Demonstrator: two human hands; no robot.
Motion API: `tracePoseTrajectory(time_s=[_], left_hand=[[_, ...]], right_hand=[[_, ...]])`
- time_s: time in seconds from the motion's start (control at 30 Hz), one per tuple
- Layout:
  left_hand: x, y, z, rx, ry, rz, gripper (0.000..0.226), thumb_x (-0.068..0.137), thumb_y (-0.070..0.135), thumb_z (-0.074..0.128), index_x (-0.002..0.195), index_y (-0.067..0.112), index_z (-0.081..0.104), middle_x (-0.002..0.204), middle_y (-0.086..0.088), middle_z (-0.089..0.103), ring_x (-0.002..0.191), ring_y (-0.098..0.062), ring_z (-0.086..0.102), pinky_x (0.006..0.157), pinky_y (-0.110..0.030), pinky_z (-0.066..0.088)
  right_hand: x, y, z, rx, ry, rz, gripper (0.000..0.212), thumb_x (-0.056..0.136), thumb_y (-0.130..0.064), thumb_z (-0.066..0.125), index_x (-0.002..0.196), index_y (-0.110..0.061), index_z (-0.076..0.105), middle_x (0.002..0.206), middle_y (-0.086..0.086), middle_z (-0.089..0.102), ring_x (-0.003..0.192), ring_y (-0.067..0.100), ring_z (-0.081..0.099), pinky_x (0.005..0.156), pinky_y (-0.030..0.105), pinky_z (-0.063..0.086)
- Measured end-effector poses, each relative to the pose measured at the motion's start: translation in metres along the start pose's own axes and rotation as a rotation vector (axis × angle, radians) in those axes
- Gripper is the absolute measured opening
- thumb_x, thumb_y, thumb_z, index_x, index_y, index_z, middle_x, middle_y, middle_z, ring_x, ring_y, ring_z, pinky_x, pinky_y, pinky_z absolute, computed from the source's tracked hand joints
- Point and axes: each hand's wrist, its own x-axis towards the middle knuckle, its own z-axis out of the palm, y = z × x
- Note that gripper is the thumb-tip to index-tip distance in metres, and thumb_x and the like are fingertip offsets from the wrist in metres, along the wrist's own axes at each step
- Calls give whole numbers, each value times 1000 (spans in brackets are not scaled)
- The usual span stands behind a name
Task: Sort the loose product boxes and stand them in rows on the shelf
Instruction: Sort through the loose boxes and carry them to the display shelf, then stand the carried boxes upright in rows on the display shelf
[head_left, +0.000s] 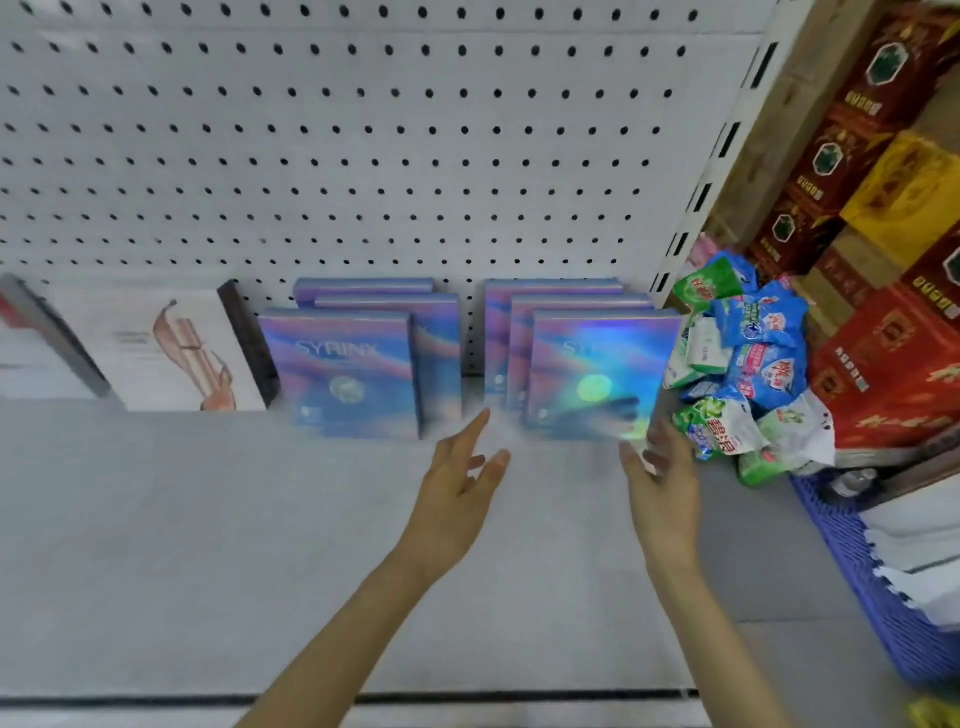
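Boxes stand in two rows on the shelf.
Left hand and right hand hover near, fingers apart.

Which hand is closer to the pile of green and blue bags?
Right. The right hand is just left of the bags; the left hand is farther left.

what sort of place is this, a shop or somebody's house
Most likely a shop: a white metal shelf with a pegboard back, identical blue boxes standing in two rows on it, and red cartons stacked beside a heap of packets on the right.
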Motion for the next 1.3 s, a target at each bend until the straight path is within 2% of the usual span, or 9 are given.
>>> tracePoseTrajectory(time_s=[0.07,0.2,0.43,0.53,0.63,0.8,1.0,1.2,1.3], left_hand=[[-34,-10,-20,-14,4,-25,44,96,28,50,138,38,40,128,10,46,101,7,53,75,6,33],[-110,-49,-73,-20,36,-93,40,94,23,53,132,36,48,125,9,55,103,9,56,81,-1,38],[-213,-107,-180,-152,378,-245,38,89,29,63,127,31,55,119,5,64,105,-4,62,84,-13,48],[-251,-125,-221,-113,420,-231,49,84,48,61,131,37,51,124,13,60,111,-3,59,90,-17,49],[-297,-152,-273,58,459,-217,57,82,61,52,135,44,44,130,21,53,116,5,52,95,-17,42],[-394,-212,-377,72,579,-291,54,83,67,47,133,47,45,127,26,54,115,9,50,97,-17,40],[-490,-262,-480,-5,737,-347,36,87,54,56,123,50,49,116,28,59,108,8,56,91,-13,43],[-513,-293,-529,-189,830,-322,38,82,40,57,119,49,52,111,30,62,102,2,62,87,-14,48],[-509,-309,-551,-233,828,-324,37,84,42,61,120,49,52,113,30,61,103,2,62,86,-12,47]], right_hand=[[-35,-4,5,44,-71,15,47,92,-12,62,135,-20,47,124,4,58,103,21,59,84,28,45],[-109,-9,16,127,-351,40,44,93,-16,60,131,-35,48,119,0,65,105,24,65,96,37,48],[-234,-27,85,-74,-857,-37,46,95,-20,54,132,-45,43,121,-26,55,100,-11,58,79,1,41],[-288,-42,133,-145,-1008,-56,44,93,-39,48,133,-52,35,126,-31,46,103,-21,50,74,-3,39],[-348,-61,183,-173,-1133,-69,58,83,-57,41,140,-54,29,132,-33,39,112,-20,42,71,-1,40],[-459,-80,260,-207,-1217,-166,62,78,-64,41,138,-55,29,148,-28,33,132,-5,36,101,19,35],[-600,-79,328,-148,-1196,-165,41,92,-31,60,132,-31,52,124,-19,58,111,-7,54,80,4,43],[-662,-97,390,-172,-1277,-259,50,82,-43,59,131,-31,53,120,-23,60,108,-11,55,80,1,42],[-674,-97,432,-218,-1305,-308,50,86,-36,62,135,-34,49,126,-20,58,110,-6,56,83,2,43]])
